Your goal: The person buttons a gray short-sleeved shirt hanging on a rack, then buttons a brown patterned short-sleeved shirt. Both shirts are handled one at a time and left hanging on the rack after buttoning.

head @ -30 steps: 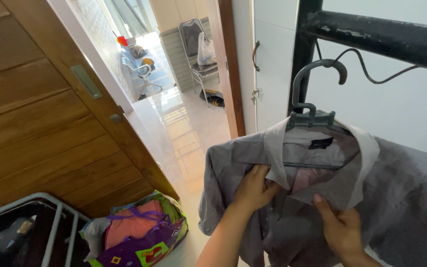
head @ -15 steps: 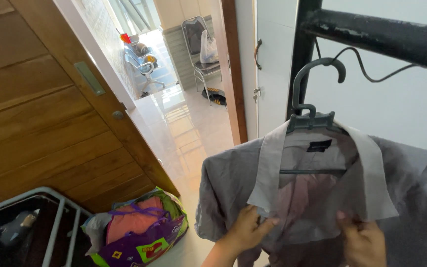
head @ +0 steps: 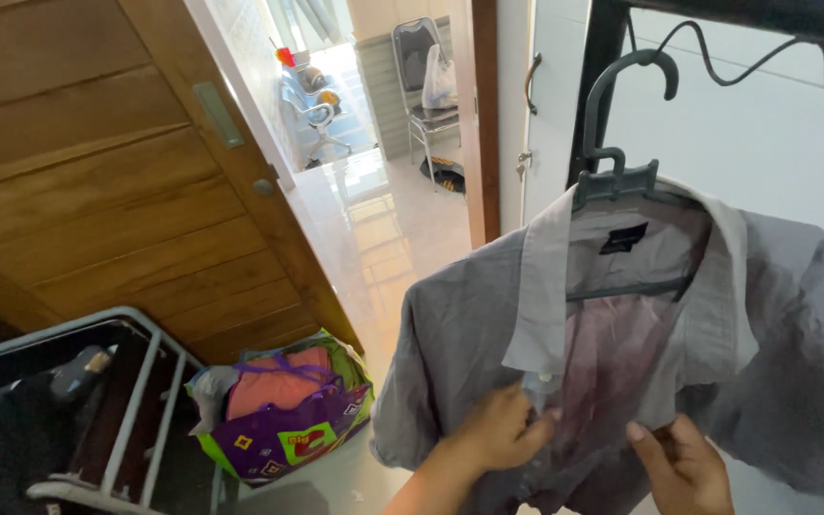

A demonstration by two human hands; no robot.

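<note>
Both hands, the left hand (head: 500,431) and right hand (head: 683,464), are pinching the front of a grey shirt (head: 622,343) hanging on a hanger (head: 622,176) at two o'clock. A laundry bag (head: 283,410) is sitting at seven o'clock beside a metal rack (head: 135,401).

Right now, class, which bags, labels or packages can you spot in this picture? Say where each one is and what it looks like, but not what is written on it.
Shopping bag: on the floor by the wooden door, purple and green with a printed panel, stuffed with orange cloth.
Neck label: small dark rectangle inside the collar of the grey shirt.
Plastic bag: white, on the far chair.
</note>
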